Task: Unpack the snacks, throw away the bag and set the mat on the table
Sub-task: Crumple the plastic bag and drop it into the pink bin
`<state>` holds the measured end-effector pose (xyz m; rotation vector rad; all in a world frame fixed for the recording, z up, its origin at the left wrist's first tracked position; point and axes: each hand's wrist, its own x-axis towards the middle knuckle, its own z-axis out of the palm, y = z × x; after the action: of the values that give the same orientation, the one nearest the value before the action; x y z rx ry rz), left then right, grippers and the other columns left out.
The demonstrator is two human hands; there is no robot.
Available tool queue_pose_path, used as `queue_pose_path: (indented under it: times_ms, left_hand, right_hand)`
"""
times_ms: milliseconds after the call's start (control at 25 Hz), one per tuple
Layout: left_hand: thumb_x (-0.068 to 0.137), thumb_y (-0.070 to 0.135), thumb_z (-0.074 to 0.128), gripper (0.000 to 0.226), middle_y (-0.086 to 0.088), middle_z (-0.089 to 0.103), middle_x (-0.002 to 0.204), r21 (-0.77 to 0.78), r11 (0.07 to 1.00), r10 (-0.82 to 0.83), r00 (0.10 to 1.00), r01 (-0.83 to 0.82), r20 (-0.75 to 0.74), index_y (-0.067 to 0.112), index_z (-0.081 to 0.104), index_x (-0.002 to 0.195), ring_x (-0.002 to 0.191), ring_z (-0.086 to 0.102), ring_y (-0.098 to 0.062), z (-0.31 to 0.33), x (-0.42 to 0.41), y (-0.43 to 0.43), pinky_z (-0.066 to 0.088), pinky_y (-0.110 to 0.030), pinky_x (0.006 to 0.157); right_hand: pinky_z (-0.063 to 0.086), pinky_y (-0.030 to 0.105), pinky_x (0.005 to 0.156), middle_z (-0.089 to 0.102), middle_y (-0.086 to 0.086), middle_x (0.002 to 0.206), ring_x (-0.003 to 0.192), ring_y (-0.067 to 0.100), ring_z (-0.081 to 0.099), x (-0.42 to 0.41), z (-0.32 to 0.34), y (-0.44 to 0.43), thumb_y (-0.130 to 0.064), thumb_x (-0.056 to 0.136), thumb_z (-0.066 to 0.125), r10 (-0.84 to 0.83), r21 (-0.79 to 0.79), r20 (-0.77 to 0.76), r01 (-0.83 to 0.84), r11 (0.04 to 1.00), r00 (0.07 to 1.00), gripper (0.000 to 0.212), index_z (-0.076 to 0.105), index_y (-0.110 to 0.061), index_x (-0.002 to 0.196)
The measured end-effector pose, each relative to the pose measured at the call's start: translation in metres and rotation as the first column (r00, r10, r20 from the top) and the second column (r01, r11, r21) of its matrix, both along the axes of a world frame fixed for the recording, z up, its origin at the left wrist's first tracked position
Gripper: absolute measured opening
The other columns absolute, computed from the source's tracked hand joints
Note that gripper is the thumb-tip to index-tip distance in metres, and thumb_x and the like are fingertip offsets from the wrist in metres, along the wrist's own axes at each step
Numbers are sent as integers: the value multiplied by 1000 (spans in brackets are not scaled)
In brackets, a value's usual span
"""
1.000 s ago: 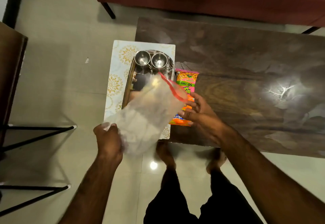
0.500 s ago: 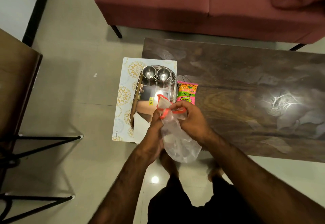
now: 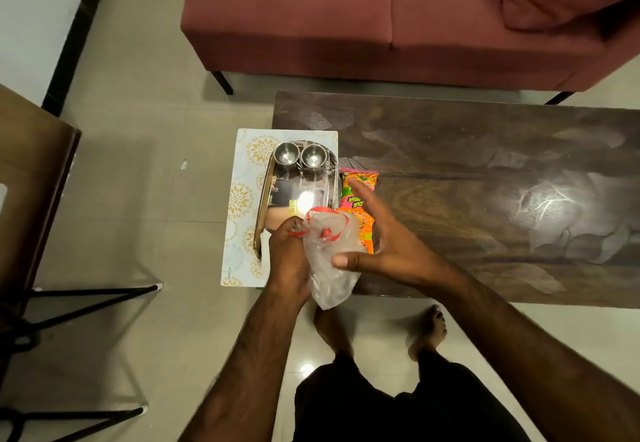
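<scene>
My left hand (image 3: pixel 289 254) grips the top of a clear plastic bag (image 3: pixel 329 268) with red handles, which hangs bunched over the table's near left edge. My right hand (image 3: pixel 381 244) is spread open, thumb pressed against the bag's right side and fingers stretched over the snacks. Two snack packets (image 3: pixel 358 195), pink and orange, lie on the dark wooden table (image 3: pixel 485 181) just right of the tray. A pale mat with gold flowers (image 3: pixel 242 199) overhangs the table's left end, under a steel tray (image 3: pixel 301 185).
Two steel cups (image 3: pixel 299 156) stand at the tray's far end. A maroon sofa (image 3: pixel 381 15) runs behind the table. A wooden table with black metal legs (image 3: pixel 31 199) stands at the left. My bare feet (image 3: pixel 426 330) are on the tiled floor below the table edge.
The bag went from spread wide between both hands to bunched in my left hand. My right hand let go of the handles and opened flat against the bag.
</scene>
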<state>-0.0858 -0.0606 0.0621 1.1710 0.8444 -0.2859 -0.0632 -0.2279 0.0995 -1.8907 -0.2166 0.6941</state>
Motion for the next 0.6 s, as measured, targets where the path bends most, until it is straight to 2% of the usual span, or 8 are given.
queue_pose_path:
  times_ms: [80,120,200,320,400,440,520,600]
  left_hand:
    - [96,-2,45,26,2,70,69,47,999,3,1000,-4,21,14,62,86,61,69,-13,6,2,-6,58,-26,55]
    - [96,1,45,25,3,70,69,37,999,-8,1000,8,18,16,62,87,60,68,-13,8,4,-10,55,-25,51]
    - [96,5,46,19,-6,70,85,-134,991,-21,1000,22,6,12,63,99,76,68,-23,15,7,-23,56,-31,60]
    - [87,-11,44,31,-23,69,96,-373,927,71,993,-31,94,-4,62,111,88,68,-34,23,9,-39,60,-40,72]
    - [86,-4,40,48,-28,59,119,-520,854,72,989,5,127,-1,54,131,109,59,-41,26,7,-42,52,-46,84]
    - [86,5,40,54,-28,55,128,-580,811,30,987,70,161,3,49,139,117,54,-42,26,6,-44,49,-48,88]
    - [94,28,44,56,-29,48,145,-589,775,-88,963,227,255,10,44,147,127,49,-47,30,5,-56,44,-61,95]
    - [95,43,54,57,-26,46,150,-469,815,-227,932,340,281,17,47,145,128,52,-46,32,3,-82,44,-66,95]
  right_hand:
    - [27,38,124,23,-13,166,152,3,22,-7,3,4,-34,70,92,118,-24,3,-118,993,993,117,18,-32,161]
    - [29,36,123,28,-10,163,151,5,26,-10,4,6,-33,69,93,133,-29,30,-132,991,991,115,23,-30,160]
    - [39,37,117,47,-3,149,141,12,42,-13,2,5,-23,67,94,72,-21,110,-70,997,991,99,42,-23,152]
    - [54,43,98,70,13,118,109,20,67,-7,1,-9,1,70,87,-163,72,141,154,985,977,54,68,-7,120]
    - [57,42,86,74,19,104,90,18,69,-5,-1,-25,9,72,82,-267,133,111,252,959,957,32,73,-5,99]
    - [57,39,84,75,17,100,87,16,68,-5,-1,-35,12,72,81,-298,143,114,281,949,948,29,73,-7,93]
    - [55,35,87,75,10,101,91,15,69,-10,-2,-55,16,71,79,-348,153,135,328,932,928,30,75,-9,89]
    - [56,38,90,76,9,105,99,18,71,-15,-4,-79,18,71,76,-412,159,177,387,908,894,26,77,0,89]
